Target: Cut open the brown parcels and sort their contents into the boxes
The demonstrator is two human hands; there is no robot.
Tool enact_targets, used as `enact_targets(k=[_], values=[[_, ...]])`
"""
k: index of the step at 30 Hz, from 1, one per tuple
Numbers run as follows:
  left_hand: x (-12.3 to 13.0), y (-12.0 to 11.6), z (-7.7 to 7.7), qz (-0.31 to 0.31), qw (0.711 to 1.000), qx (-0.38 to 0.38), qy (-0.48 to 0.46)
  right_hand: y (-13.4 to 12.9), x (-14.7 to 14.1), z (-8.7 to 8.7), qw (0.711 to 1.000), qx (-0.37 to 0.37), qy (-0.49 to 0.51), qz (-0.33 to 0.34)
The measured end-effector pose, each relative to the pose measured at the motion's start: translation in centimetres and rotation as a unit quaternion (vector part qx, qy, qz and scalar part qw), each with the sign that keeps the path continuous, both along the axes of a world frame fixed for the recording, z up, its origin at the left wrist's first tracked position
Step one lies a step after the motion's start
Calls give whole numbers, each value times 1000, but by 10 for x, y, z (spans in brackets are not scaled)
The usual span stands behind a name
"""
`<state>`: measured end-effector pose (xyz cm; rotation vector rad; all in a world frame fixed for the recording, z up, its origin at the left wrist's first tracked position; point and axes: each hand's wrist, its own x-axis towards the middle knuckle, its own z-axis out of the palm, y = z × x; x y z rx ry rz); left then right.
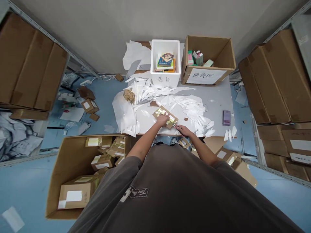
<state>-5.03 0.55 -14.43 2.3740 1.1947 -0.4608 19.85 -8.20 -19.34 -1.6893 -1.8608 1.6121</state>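
A small flat cardboard parcel (172, 117), wrapped in yellowish tape, lies at a slant near the front of the grey table (216, 97). My left hand (163, 120) is on top of it, fingers bent over its taped face, holding it down. In my right hand (185, 130) is a dark-handled blade (177, 126) with a silvery metal end. Its tip meets the parcel's lower right end; whether it has cut in is too small to tell. Torn white paper strips (194, 108) surround the parcel.
At the back stand a white bin (166, 79) with books and an open carton (209, 81) with small boxes. A large carton (54, 181) of parcels is at left. A purple item (226, 117) lies on the right. Stacked boxes (279, 81) flank the table.
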Motion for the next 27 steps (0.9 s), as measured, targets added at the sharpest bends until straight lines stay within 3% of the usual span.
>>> enact_targets(k=[14,19,23,27], values=[[-1,0,-5,7,1000,2,-17,-10,-2,7,1000,-22,-9,-13],[-2,-2,-6,-2,1000,8,-11,-27,-11,6,999,-48,3,23],[-6,-6,-6,18,999,-9,-35,-35,-14,9,999,-41,-30,2],[-11,-17,-8,74,995,-13,-59,-44,4,14,998,-3,-59,-27]])
